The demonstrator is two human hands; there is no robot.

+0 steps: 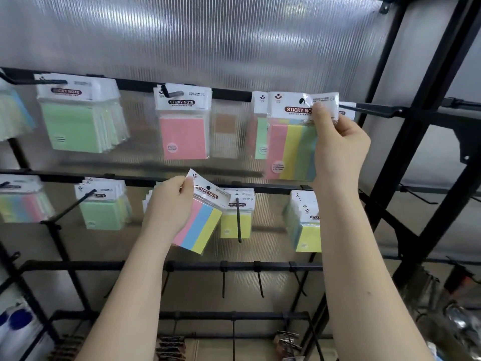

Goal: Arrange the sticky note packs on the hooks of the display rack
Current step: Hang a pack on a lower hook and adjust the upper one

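My right hand [339, 144] pinches the white header card of a striped pink, yellow, green and blue sticky note pack [291, 149] at the top rail, in front of other packs hanging there. Its hook [369, 110] sticks out to the right of my fingers. Lower down, my left hand [169, 204] grips a pink, blue and yellow pack [200, 225] by its upper left corner, tilted, in front of the middle rail. Green packs [78, 126] and a pink pack [183, 138] hang on top-rail hooks.
The middle rail carries green packs [104, 213], yellow packs [235, 225] and a yellow-fronted bunch [307, 230]. Several bare hooks [223, 282] hang from the lower rail. Black frame posts [406, 142] stand at the right. Ribbed translucent panel [208, 43] backs the rack.
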